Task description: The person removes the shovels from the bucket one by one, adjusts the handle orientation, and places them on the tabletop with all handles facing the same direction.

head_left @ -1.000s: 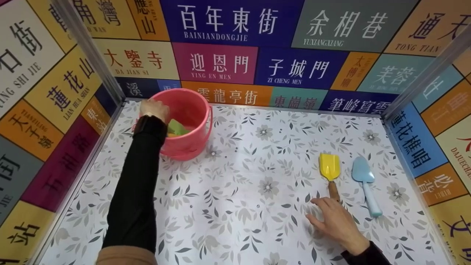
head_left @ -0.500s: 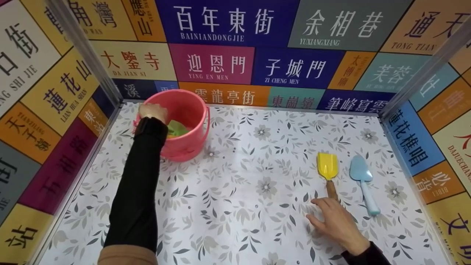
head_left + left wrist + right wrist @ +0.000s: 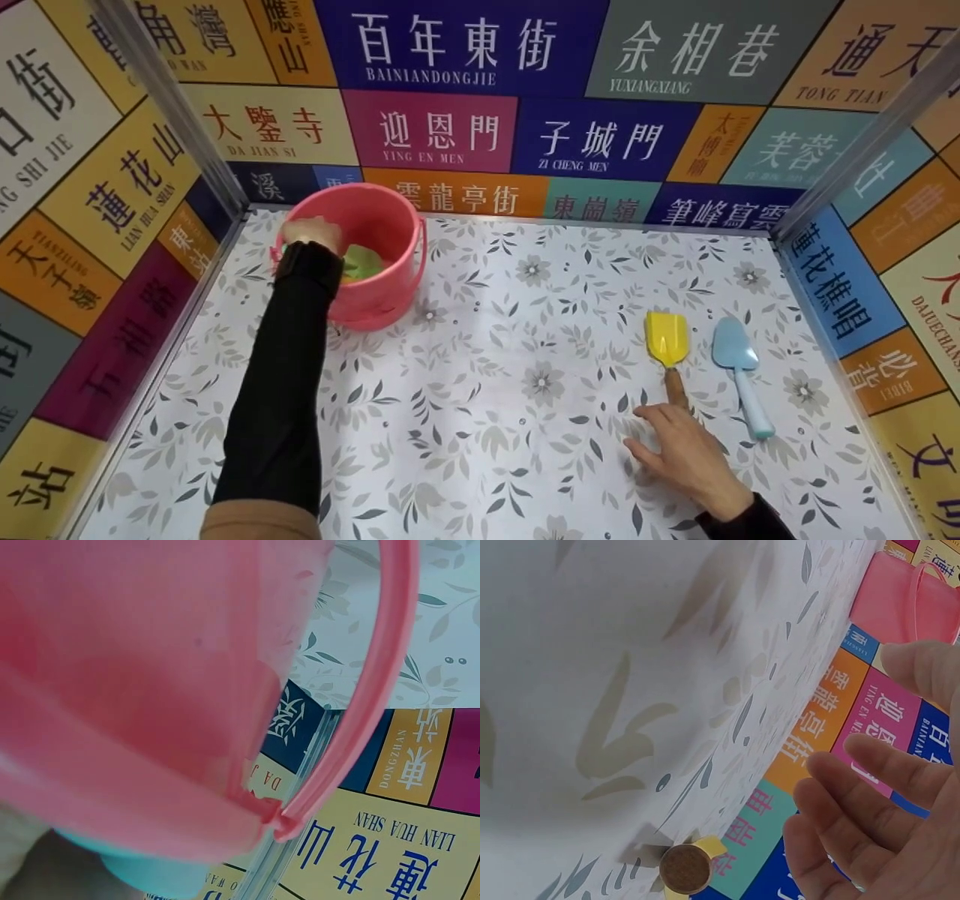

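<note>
At the back left stands a pink bucket (image 3: 390, 300). My left hand (image 3: 315, 230) reaches over its left rim, fingers hidden from the head view. A light green piece (image 3: 363, 262) shows inside the bucket beside the wrist. In the left wrist view a teal piece (image 3: 161, 874) peeks past the bucket's rim, close to the blurred hand; whether I grip it is unclear. My right hand (image 3: 686, 454) hovers at the front right with loosely bent, spread fingers and holds nothing. It is nearest the brown handle of a yellow toy shovel (image 3: 667, 337).
A light blue toy trowel (image 3: 735, 345) lies to the right of the yellow shovel. The floor bears a white leaf-patterned sheet (image 3: 480, 420). Upright panels (image 3: 435, 131) with coloured sign prints border the back and both sides. The bucket's handle (image 3: 386, 652) hangs down its side.
My left hand has shifted slightly at the bucket's rim, and the green piece inside looks a little different. The view drifts slightly. The right hand and both shovels stay put.
</note>
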The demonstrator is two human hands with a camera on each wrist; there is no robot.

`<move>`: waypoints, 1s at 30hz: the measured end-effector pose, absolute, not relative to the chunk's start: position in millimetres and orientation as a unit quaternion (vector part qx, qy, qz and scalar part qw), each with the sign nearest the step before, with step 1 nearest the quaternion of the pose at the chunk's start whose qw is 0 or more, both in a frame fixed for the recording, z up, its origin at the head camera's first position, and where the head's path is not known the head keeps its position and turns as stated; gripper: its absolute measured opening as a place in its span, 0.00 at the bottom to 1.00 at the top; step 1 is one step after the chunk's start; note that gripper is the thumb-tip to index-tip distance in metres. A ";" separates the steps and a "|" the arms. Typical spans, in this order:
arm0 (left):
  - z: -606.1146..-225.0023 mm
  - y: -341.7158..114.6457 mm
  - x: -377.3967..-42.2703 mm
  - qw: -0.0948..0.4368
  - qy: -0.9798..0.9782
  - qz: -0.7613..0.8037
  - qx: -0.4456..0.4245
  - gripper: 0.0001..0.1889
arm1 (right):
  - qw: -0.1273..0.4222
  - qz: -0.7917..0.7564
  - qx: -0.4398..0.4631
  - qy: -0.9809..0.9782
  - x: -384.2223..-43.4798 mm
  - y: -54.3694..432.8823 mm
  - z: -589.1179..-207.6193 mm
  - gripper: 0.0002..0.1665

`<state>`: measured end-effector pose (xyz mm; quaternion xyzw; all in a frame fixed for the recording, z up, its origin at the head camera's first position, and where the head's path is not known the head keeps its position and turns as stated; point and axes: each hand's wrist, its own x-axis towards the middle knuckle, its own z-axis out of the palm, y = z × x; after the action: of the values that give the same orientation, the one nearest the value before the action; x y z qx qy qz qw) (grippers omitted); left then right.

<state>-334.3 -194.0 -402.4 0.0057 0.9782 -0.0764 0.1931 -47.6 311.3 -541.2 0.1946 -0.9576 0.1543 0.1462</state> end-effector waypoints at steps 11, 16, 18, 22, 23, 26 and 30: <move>-418.2 -199.9 -349.9 0.182 0.981 -0.060 0.010 0.27 | 0.103 0.159 0.164 -0.968 -45.1 310.3 -538.0 0.23; -397.9 -190.5 -329.4 0.175 0.983 -0.046 0.019 0.28 | 0.128 0.157 0.180 -0.963 -45.1 311.2 -540.5 0.24; -395.1 -189.9 -326.6 0.173 0.984 -0.042 0.025 0.28 | 0.151 0.152 0.197 -0.957 -46.0 311.7 -542.2 0.25; -393.0 -190.8 -324.5 0.169 0.984 -0.041 0.035 0.24 | 0.175 0.148 0.216 -0.949 -47.6 312.8 -543.8 0.25; -392.3 -190.6 -323.4 0.168 0.984 -0.042 0.038 0.22 | 0.175 0.148 0.217 -0.949 -47.6 313.1 -543.9 0.25; -391.3 -190.9 -322.2 0.163 0.984 -0.047 0.045 0.17 | 0.167 0.150 0.210 -0.952 -47.4 313.5 -543.0 0.25; -388.6 -189.9 -320.6 0.153 0.984 -0.063 0.058 0.15 | 0.157 0.148 0.198 -0.956 -46.5 313.4 -541.3 0.25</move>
<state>-320.6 -189.9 -388.6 0.0578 0.9845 -0.0630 0.1532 -46.5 313.4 -541.3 0.1981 -0.9562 0.1477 0.1569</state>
